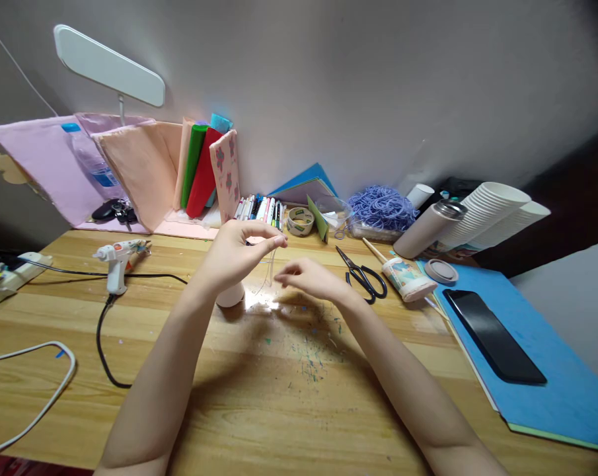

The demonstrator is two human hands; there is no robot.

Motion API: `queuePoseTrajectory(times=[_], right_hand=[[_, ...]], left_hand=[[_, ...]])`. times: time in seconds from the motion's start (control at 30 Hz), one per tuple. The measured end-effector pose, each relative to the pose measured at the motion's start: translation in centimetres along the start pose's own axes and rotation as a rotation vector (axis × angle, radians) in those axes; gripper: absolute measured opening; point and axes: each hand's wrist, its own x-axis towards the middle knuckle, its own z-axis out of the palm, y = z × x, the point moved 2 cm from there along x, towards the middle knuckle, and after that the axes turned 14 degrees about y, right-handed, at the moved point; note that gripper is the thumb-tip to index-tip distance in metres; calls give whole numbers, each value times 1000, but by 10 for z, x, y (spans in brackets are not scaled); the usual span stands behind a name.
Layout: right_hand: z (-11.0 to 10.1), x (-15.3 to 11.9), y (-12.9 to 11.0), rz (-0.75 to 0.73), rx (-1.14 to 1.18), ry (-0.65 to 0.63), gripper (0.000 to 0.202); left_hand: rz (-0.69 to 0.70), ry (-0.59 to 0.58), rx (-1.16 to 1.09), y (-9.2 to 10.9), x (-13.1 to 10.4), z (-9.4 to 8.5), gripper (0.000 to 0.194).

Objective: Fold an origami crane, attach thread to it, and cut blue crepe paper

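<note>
My left hand (239,254) is raised over the desk with thumb and forefinger pinched on a thin thread (271,268). Fine, pale strands of it hang in a loose loop below the fingertips. Partly hidden under that hand stands a small white cup-like piece (230,295). My right hand (311,279) hovers just right of the strands, its fingers loosely bent and a little apart, with nothing visible in them. Black-handled scissors (365,277) lie to the right of it. A white glue gun (117,264) stands to the left, its black cord running across the desk.
Green and blue scraps (311,357) litter the wooden desk. Behind are markers (261,210), a tape roll (300,221) and purple cord (382,208). A decorated cup on a stick (408,277), flask (430,228), stacked paper cups (491,215) and phone (494,337) occupy the right.
</note>
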Motion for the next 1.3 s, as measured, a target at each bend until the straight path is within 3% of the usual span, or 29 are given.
queuePoseTrajectory(times=[0.07, 0.1, 0.13, 0.2, 0.3, 0.4, 0.6, 0.7, 0.83, 1.03, 1.3], right_hand=[[-21, -3, -9, -192, -239, 332, 11], [-28, -6, -13, -278, -291, 420, 13], [-33, -8, -18, -345, -278, 430, 15], [-37, -12, -24, -430, -159, 299, 19], [-33, -14, -28, -441, 22, 33, 24], [-24, -13, -27, -395, 157, -64, 26], [-13, -14, -29, -313, 326, -4, 12], [-14, -15, -32, -358, 342, 42, 13], [-21, -14, -32, -432, 349, 202, 13], [-24, -13, -31, -475, 337, 282, 10], [-18, -11, -29, -476, 371, 310, 8]], left_hand=[[7, -23, 10, 1, 0, 1, 23], [7, -37, 9, 1, 0, 2, 23], [10, -51, 5, 2, 0, 3, 23], [19, -82, -6, 3, -1, 4, 23], [26, -130, -28, 3, 0, 6, 22], [23, -168, -69, 3, 0, 6, 22], [22, -161, -126, 3, 1, 8, 22], [-21, -143, -186, 1, 0, 11, 23], [-133, -106, -245, -4, -1, 13, 36], [-134, -477, -109, -6, -7, 19, 29], [-142, -572, 16, -8, -11, 8, 28]])
